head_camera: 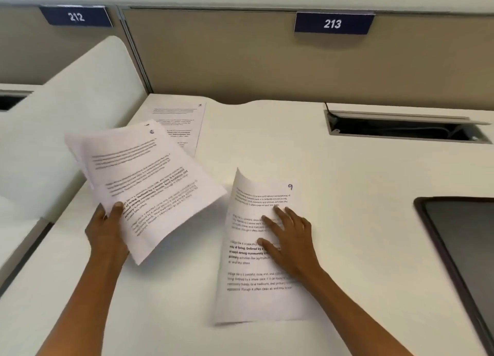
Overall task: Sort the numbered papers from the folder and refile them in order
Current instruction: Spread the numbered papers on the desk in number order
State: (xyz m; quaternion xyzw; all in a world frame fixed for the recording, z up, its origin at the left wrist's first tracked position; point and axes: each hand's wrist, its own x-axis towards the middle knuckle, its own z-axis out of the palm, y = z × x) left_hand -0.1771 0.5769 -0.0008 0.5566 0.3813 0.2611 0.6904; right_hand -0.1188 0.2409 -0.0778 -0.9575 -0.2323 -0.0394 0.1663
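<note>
Left grip: the left hand pinches the near-left edge of a stack of papers, thumb on top and fingers hidden under it; the stack is held above the desk and tilted, its long axis running from near-left to far-right.
Right grip: the right hand lies flat with straight, spread fingers on the sheet marked 9, pressing it to the desk; nothing is curled round it.
Sheet under the palm: its long axis runs away from the person, and its far-left corner curls up off the surface.
Third paper: the sheet marked 1 lies flat at the far-left of the desk, partly covered by the raised stack.
Deciding relation: the stack sits left of the sheet marked 9, near it but not touching; the sheet marked 1 lies beyond the stack, nearer the left hand. The right hand is likely placing the 9 apart, low numbers far-left, high ones near-right.
Writing: a handwritten 6 on the top page of the stack, 9 and 1 on the others; printed text mentions village life, "way of living".
Signs: plate 212 and plate 213 on the partition.
Folder: a dark flat object at the right edge may be it; I cannot tell.
</note>
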